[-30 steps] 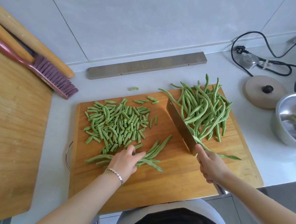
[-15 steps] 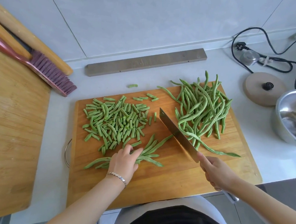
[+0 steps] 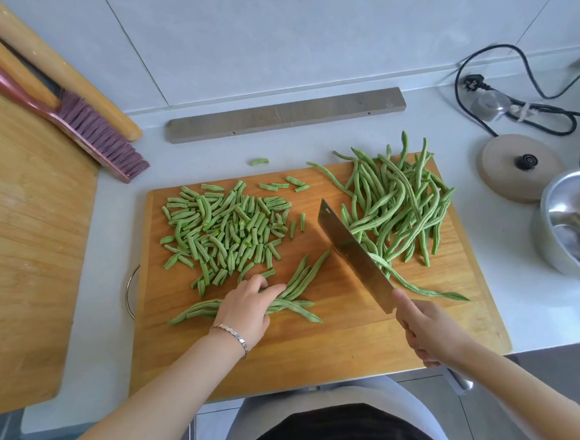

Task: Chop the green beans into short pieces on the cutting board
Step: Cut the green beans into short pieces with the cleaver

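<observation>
Left hand (image 3: 245, 307) is laid over a bundle of whole beans (image 3: 298, 282), fingers curled down on it, pinning it to the cutting board (image 3: 325, 354); a bracelet (image 3: 233, 333) is worn on that wrist. Right hand (image 3: 426, 330) is closed round the handle of a cleaver (image 3: 352, 253), forefinger stretched up to the heel of the blade. The blade is angled away from the body, between the bundle and the uncut bean pile (image 3: 397, 205), and close against that pile; contact of the edge with the board cannot be told. Chopped pieces (image 3: 227, 231) are heaped on the far-left part of the board, with a few scattered towards its far edge. One stray piece (image 3: 258, 161) is seen on the counter (image 3: 208, 150) just past the board. A larger wooden board (image 3: 18, 238) is set to the left, with a brush (image 3: 97, 137) lying partly on it. A grey bar (image 3: 284, 115) is laid along the wall. To the right, a round lid (image 3: 518, 166), a metal bowl (image 3: 577, 220) and a black cord (image 3: 530, 100) are seen.
</observation>
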Demonstrator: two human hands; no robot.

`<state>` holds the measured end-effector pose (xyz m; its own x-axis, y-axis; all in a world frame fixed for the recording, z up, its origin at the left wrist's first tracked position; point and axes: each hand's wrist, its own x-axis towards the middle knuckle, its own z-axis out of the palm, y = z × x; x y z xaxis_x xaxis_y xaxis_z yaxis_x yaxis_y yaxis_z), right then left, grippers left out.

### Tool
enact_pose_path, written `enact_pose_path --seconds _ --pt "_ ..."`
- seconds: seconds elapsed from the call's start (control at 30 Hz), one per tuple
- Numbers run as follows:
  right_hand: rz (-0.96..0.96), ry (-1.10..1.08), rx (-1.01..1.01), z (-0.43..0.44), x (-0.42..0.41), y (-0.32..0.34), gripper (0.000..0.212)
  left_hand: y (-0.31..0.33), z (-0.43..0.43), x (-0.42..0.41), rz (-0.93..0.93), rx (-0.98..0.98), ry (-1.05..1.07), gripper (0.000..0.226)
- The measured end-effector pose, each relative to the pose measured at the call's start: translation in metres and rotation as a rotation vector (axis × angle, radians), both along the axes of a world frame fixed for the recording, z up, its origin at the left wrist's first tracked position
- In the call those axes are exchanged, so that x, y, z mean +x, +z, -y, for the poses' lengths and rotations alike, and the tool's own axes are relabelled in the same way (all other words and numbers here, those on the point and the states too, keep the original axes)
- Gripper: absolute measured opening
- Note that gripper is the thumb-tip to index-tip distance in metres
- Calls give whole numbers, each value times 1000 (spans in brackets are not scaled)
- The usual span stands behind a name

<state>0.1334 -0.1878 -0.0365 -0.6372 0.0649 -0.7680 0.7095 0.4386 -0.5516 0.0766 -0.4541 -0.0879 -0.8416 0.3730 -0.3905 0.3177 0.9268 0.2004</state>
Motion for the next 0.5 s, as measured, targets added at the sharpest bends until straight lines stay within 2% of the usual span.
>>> enact_pose_path --seconds 0.2,0.5 --pt "7 111 32 -2 6 3 52 0 -6 -1 29 48 -39 57" --pt "52 110 -39 4 14 7 51 -4 -26 1 9 -30 14 73"
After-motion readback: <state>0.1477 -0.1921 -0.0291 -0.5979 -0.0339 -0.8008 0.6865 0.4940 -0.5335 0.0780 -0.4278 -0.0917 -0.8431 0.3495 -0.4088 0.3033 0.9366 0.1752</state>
